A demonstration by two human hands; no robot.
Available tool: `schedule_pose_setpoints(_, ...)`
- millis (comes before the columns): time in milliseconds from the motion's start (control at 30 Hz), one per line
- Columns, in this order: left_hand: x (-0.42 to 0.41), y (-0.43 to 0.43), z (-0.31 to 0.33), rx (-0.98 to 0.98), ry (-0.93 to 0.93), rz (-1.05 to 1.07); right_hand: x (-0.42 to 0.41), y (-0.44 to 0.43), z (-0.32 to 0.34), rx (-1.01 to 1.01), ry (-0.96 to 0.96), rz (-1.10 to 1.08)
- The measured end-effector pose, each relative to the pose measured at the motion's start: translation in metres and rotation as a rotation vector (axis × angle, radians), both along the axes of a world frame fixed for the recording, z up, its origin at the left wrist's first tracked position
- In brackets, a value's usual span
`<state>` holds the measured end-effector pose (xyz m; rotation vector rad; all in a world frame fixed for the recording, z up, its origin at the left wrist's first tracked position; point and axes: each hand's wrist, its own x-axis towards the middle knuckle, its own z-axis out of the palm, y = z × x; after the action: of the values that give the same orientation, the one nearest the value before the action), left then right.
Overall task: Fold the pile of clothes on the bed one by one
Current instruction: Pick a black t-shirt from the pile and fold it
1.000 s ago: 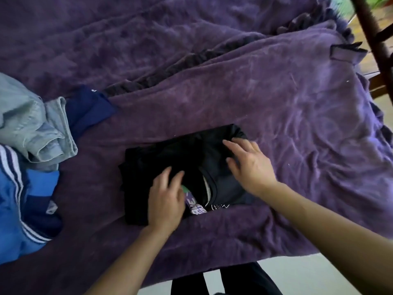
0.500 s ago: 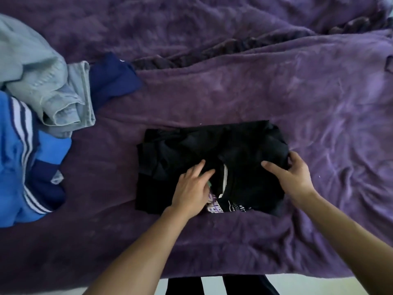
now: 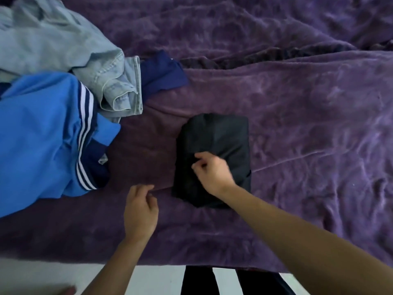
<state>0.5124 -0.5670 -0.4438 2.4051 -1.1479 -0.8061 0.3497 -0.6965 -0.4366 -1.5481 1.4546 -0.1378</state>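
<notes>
- Clothes not yet folded lay heaped from nine to eleven o'clock of the view: a blue striped top point(image 3: 42, 135), a pale denim garment point(image 3: 70, 45) partly over it, and a navy piece point(image 3: 161, 73) poking out beside the denim.
- My left hand point(image 3: 140, 211) hung over the purple blanket point(image 3: 297, 124) at about seven o'clock of the black garment, apart from it, fingers loosely curled and holding nothing.
- The black garment point(image 3: 214, 141) lay near the middle of the view as a compact rectangle, so I judged its folding all but finished.
- My right hand point(image 3: 212, 173) lay on its near half, fingers curled toward the thumb; blur kept me from telling whether they pinched cloth or only pressed it.
- The next move, as I judged it, called for smoothing the bundle, letting go, and setting it toward three o'clock, away from the heap, then reaching to ten o'clock for the denim on top.
</notes>
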Motion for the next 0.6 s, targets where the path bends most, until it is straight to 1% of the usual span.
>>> schedule_pose_setpoints(67,-0.008,-0.012,0.001,-0.126,-0.085,-0.141,-0.022,-0.008,-0.004,-0.414,0.065,-0.031)
schedule_pose_setpoints(100,-0.016,-0.021,0.000,-0.200,-0.135,-0.238,-0.032,-0.016,-0.006,-0.572,0.129,-0.001)
schedule_pose_setpoints(133,-0.026,-0.033,-0.001,-0.264,-0.180,-0.339,-0.041,-0.025,-0.009,-0.641,0.214,0.050)
schedule_pose_setpoints(167,-0.036,-0.047,-0.004,-0.298,-0.217,-0.434,-0.047,-0.036,-0.015,-0.623,0.310,0.117)
schedule_pose_setpoints(200,-0.046,-0.060,-0.008,-0.286,-0.250,-0.521,-0.051,-0.045,-0.023,-0.549,0.411,0.195)
schedule_pose_setpoints(267,-0.055,-0.079,-0.025,-0.145,-0.312,-0.670,-0.057,-0.053,-0.043,-0.383,0.576,0.338)
schedule_pose_setpoints(333,-0.049,-0.081,-0.053,0.033,-0.341,-0.752,-0.062,-0.044,-0.065,-0.306,0.644,0.412)
schedule_pose_setpoints(400,-0.037,-0.073,-0.075,0.120,-0.338,-0.788,-0.065,-0.031,-0.082,-0.294,0.655,0.428)
schedule_pose_setpoints(467,-0.031,-0.070,-0.082,0.121,-0.310,-0.804,-0.066,-0.025,-0.085,-0.321,0.611,0.396)
schedule_pose_setpoints(533,-0.032,-0.075,-0.073,0.071,-0.215,-0.765,-0.071,-0.022,-0.077,-0.364,0.533,0.274)
schedule_pose_setpoints(600,-0.034,-0.082,-0.061,-0.035,-0.076,-0.586,-0.081,-0.014,-0.072,-0.349,0.455,0.047)
